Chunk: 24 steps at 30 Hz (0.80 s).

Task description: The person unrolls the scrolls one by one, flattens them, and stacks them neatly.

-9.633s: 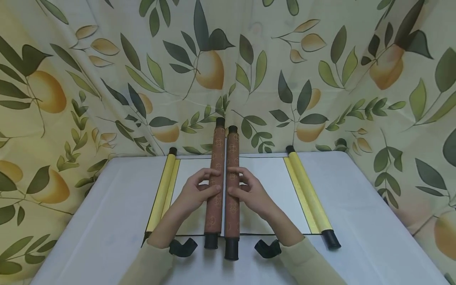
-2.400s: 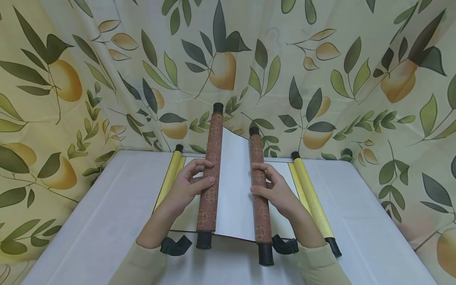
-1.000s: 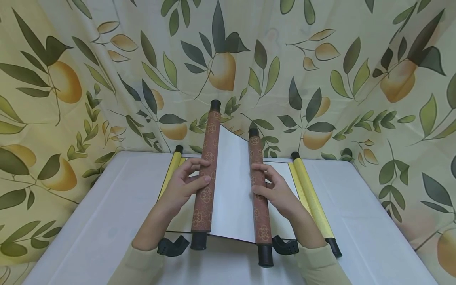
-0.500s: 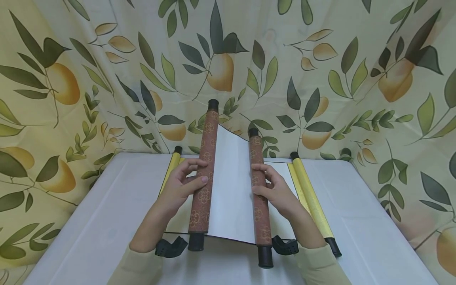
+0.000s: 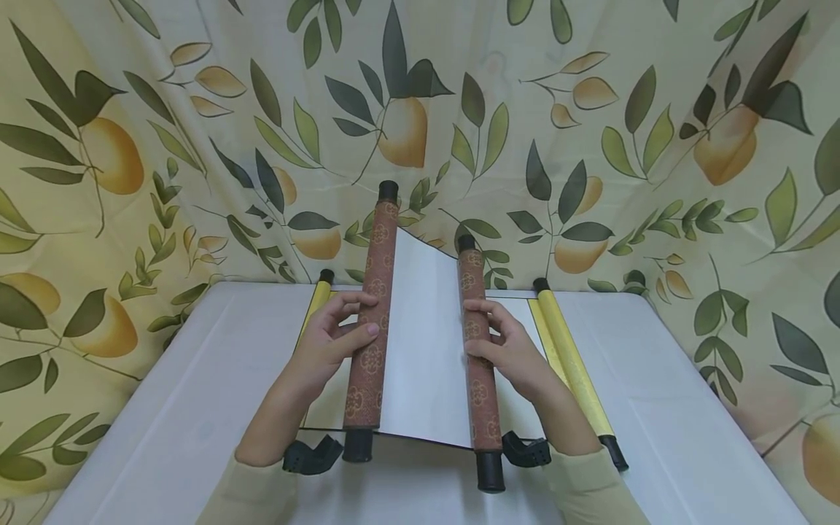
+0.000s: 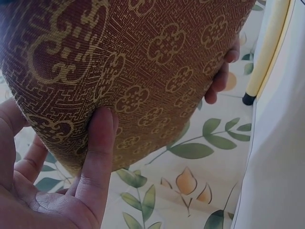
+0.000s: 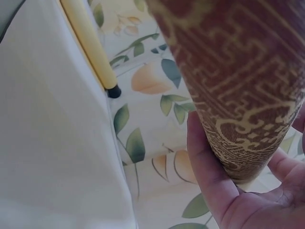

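The left roller (image 5: 370, 361) has shifted leftward, widening the white sheet (image 5: 426, 343) between it and the right roller (image 5: 482, 394). My left grip (image 5: 321, 346) and right grip (image 5: 508, 344) each pinch one brocade-covered roller over the yellow scroll (image 5: 574, 357) on the tabletop (image 5: 676, 379). I expect light, stiff rollers and an easily creased sheet, so I'd hold them mid-length.

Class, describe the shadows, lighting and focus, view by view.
Head: faint, soft shadows on the white tabletop below the left roller and right roller; left wrist: the left hand looks dim, the roller's pattern fairly crisp; right wrist: the right roller blurs toward the top, its pattern clearer lower down.
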### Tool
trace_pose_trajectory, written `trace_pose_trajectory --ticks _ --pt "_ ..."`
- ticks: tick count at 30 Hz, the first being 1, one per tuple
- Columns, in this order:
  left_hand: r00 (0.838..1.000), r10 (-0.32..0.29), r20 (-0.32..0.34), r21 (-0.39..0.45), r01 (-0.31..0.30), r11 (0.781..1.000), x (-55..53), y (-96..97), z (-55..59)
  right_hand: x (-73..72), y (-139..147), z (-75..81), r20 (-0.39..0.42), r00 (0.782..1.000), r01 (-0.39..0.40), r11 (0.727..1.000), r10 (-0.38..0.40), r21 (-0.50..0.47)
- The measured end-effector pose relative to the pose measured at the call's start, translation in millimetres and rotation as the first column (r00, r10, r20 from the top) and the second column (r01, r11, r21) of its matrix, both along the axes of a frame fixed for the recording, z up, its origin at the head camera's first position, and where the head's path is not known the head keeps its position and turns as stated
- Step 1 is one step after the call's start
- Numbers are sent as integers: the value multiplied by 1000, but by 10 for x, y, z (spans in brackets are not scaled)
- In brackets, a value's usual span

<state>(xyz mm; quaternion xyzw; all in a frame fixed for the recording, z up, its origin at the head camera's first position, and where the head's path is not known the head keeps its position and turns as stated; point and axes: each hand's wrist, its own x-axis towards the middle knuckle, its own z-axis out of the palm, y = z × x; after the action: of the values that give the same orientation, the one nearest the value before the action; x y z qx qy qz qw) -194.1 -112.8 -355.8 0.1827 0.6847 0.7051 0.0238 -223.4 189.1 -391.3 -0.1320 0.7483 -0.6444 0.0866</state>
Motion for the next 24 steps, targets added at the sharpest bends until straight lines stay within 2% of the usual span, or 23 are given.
trace_pose_trajectory --ticks 11,24 --pt "1000 -3 -21 -5 3 1000 -7 -31 14 0 -14 8 5 1000 -4 1000 4 4" --pt "1000 0 -8 -3 0 1000 -8 -51 37 -12 -12 -17 16 1000 -6 1000 6 7"
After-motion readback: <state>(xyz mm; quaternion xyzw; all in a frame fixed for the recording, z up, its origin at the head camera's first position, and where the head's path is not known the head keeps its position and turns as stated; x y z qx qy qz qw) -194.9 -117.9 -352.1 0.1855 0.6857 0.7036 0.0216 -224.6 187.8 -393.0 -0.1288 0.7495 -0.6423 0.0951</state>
